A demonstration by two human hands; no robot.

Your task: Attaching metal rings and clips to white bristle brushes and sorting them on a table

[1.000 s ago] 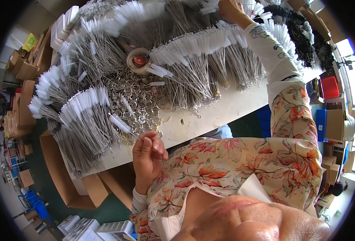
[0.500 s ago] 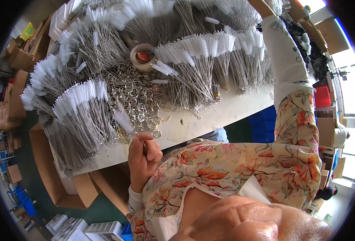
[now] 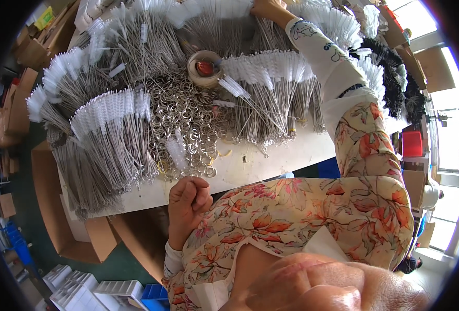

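Observation:
My left hand (image 3: 189, 205) is closed in front of the table's near edge, with the thin wire stem of a white bottle brush in its fingers. The bristle head of that white brush (image 3: 175, 154) points away from me, over a pile of metal rings (image 3: 183, 116). At the far side of the table, my right hand (image 3: 272, 10) reaches in among bundles of wire-stemmed white brushes (image 3: 214, 18). The upper edge of the view cuts it off, and its fingertips are mostly out of sight. A row of similar brushes (image 3: 268, 70) lies nearer, below my right forearm.
A round tub (image 3: 204, 69) with something red inside stands beside the rings. More brushes (image 3: 110, 116) are stacked on the left of the white table (image 3: 250, 163). Open cardboard boxes (image 3: 84, 238) sit below the near left edge. Black brushes (image 3: 390, 67) lie at the far right.
My right hand has moved left across the far brushes and come into view. My left hand still grips the brush, and the whole view has shifted slightly.

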